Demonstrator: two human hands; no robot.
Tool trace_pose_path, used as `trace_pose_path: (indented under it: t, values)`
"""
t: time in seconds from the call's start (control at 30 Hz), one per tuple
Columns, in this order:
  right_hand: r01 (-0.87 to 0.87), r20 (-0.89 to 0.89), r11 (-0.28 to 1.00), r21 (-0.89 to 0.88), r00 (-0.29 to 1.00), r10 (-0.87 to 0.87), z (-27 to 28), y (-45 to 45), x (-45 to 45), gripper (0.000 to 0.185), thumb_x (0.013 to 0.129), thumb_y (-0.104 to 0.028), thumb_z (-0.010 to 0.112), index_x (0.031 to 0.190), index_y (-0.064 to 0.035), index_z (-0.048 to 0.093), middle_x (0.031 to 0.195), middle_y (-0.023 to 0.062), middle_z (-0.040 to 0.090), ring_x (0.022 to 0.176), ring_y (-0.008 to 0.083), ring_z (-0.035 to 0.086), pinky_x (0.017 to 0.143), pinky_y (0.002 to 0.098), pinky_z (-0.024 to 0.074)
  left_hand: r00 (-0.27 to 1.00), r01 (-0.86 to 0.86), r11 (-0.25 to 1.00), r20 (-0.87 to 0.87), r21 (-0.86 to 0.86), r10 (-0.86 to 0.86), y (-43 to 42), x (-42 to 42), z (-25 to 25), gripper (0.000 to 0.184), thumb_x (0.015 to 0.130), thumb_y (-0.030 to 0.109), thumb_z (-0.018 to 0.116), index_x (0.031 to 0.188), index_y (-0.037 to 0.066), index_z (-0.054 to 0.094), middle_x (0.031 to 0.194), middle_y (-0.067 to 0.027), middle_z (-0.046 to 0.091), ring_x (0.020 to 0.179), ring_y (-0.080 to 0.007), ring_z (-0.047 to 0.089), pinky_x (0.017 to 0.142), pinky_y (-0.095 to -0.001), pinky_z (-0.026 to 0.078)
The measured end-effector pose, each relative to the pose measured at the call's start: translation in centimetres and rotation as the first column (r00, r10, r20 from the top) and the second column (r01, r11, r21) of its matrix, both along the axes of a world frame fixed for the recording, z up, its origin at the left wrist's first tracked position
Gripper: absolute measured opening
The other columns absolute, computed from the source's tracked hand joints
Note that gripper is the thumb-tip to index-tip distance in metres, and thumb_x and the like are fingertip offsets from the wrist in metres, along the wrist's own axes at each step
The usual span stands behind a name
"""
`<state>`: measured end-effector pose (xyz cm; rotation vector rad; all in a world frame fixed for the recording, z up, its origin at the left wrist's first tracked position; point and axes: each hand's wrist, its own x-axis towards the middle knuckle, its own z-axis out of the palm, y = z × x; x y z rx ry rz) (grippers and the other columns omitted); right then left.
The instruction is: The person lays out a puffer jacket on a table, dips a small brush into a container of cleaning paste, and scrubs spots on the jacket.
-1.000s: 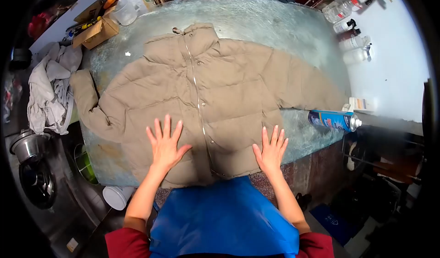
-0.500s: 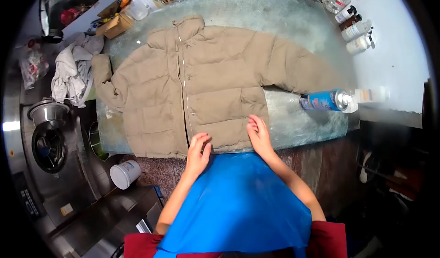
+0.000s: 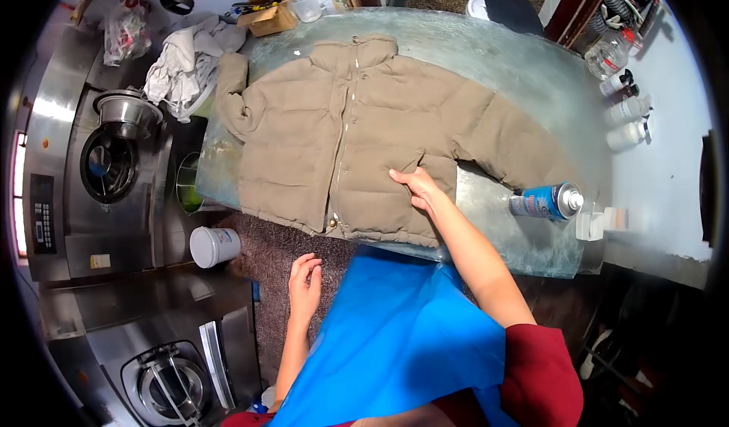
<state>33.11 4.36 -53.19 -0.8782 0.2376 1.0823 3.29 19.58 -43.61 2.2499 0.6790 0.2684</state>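
A tan puffer jacket lies front up on the table, collar toward the far side and its front zipper running down the middle. My right hand is at the jacket's pocket on the right of the front, thumb on the fabric and fingers curled round the pocket edge, where the cloth is creased. Away from the jacket, my left hand hangs in front of the table edge, fingers loosely apart and holding nothing. A blue spray can lies on its side near the jacket's right sleeve.
The glass-topped table has a cardboard box of tools at its far left. Several bottles stand along the right wall. Steel machines fill the left side, with a white bucket on the floor and grey cloths behind.
My left hand has come off the jacket's hem and moved down and left. My right hand has moved up onto the pocket and gripped it. The view has shifted left.
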Motion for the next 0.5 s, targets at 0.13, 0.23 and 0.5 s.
trace_pose_path:
  t: [0.13, 0.23, 0.5]
  values:
    - [0.123, 0.073, 0.978, -0.171, 0.991, -0.112, -0.8, 2.0, -0.6, 0.038, 0.081, -0.014, 0.071, 0.109, 0.0071, 0.054, 0.102, 0.0162, 0.063, 0.093, 0.0248, 0.060, 0.077, 0.0399, 0.0516, 0.999, -0.013, 0.996, -0.040, -0.084, 0.009, 1.4, 1.2, 0.3, 0.015, 0.088, 0.005, 0.055, 0.100, -0.001, 0.063, 0.116, -0.0133, 0.054, 0.096, -0.0190, 0.058, 0.079, -0.0274, 0.049]
    - [0.167, 0.101, 0.904, -0.393, 0.985, -0.138, -2.1, 2.6, -0.8, 0.040, 0.080, -0.015, 0.072, 0.107, 0.0080, 0.054, 0.101, 0.0172, 0.062, 0.090, 0.0232, 0.059, 0.075, 0.0380, 0.0505, 0.999, 0.044, 0.996, -0.012, -0.075, -0.045, 3.0, 2.3, -0.2, 0.015, 0.089, 0.004, 0.055, 0.100, -0.001, 0.063, 0.116, -0.0134, 0.054, 0.096, -0.0190, 0.059, 0.080, -0.0278, 0.049]
    - [0.200, 0.274, 0.879, -0.433, 0.958, -0.082, -2.8, 1.6, -1.6, 0.036, 0.083, -0.013, 0.069, 0.107, 0.0092, 0.053, 0.098, 0.0168, 0.063, 0.086, 0.0230, 0.059, 0.074, 0.0357, 0.0489, 0.975, 0.217, 0.974, -0.030, -0.064, -0.219, 7.6, 5.9, -2.4, 0.015, 0.088, 0.006, 0.055, 0.100, 0.000, 0.062, 0.117, -0.0120, 0.054, 0.090, -0.0166, 0.058, 0.073, -0.0262, 0.048]
